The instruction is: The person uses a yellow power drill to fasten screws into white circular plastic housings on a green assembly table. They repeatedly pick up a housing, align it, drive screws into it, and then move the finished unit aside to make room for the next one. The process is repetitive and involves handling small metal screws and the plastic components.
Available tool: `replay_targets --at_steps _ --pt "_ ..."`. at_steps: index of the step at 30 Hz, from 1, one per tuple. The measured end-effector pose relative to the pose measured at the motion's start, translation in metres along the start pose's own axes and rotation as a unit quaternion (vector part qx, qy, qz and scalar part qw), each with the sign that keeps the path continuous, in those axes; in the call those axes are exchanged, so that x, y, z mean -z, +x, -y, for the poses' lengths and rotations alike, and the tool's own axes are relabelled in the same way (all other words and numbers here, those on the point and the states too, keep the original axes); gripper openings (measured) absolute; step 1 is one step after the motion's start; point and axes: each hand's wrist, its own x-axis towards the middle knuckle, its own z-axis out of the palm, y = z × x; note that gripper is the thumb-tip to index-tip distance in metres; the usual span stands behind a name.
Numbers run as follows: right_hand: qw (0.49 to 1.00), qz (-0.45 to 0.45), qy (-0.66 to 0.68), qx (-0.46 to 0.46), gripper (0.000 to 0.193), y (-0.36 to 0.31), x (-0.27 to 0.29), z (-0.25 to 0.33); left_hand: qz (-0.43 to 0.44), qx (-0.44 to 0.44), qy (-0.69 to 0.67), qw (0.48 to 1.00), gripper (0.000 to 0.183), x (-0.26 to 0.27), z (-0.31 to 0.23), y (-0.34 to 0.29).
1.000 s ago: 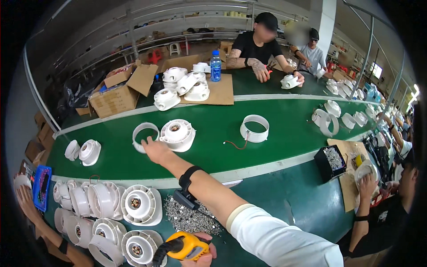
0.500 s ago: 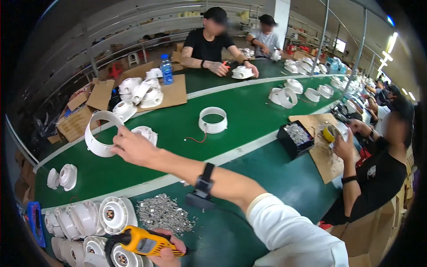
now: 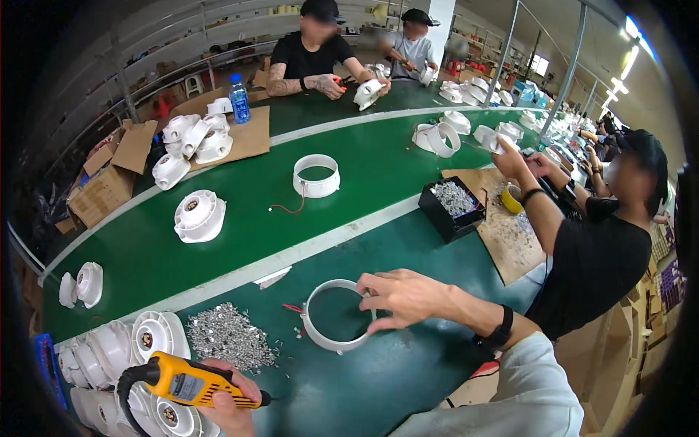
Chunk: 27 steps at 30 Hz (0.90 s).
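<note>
My left hand point(image 3: 229, 400) is wrapped around a yellow and black electric screwdriver point(image 3: 191, 384), its dark tip pointing right. A black cable curves off its left end. On the near green tabletop, a white plastic ring point(image 3: 319, 339) with a short red wire rests at my right hand point(image 3: 408, 297). The fingers of that hand curl over the ring's right rim. Left of the ring is a pile of small silvery metal parts point(image 3: 231, 338). White round housings point(image 3: 156, 339) stand stacked in rows beyond the screwdriver, at the lower left.
A green conveyor belt point(image 3: 255, 244) carries a white housing point(image 3: 199, 216) and another ring with a red wire point(image 3: 316, 177). A black bin point(image 3: 445, 227) of metal parts stands right of centre. Co-workers handle white parts across the belt and at the right. A blue bottle point(image 3: 239, 100) stands on cardboard.
My right hand has brought the white ring from above the belt at the left down to the near tabletop. The view has shifted. The screwdriver stays in my left hand.
</note>
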Motion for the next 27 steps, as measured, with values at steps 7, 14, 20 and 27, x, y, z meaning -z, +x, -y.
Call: replay_targets --at_steps 7,14,20,27 --pt "0.991 -0.108 -0.024 -0.072 0.097 0.011 -0.022 0.035 0.005 0.003 -0.005 1.000 0.058 -0.010 -0.011 0.005" --pt "0.996 -0.033 0.073 -0.027 0.096 0.034 -0.062 0.053 0.030 -0.080 -0.025 0.996 0.068 -0.044 -0.047 0.029" --pt "0.998 -0.023 0.058 -0.008 0.085 0.047 -0.063 0.064 0.076 -0.086 -0.013 0.993 0.074 -0.060 -0.044 0.034" --pt "0.995 -0.041 0.088 -0.007 0.073 0.048 -0.070 0.057 0.073 -0.091 0.021 0.993 0.071 -0.077 -0.022 0.041"
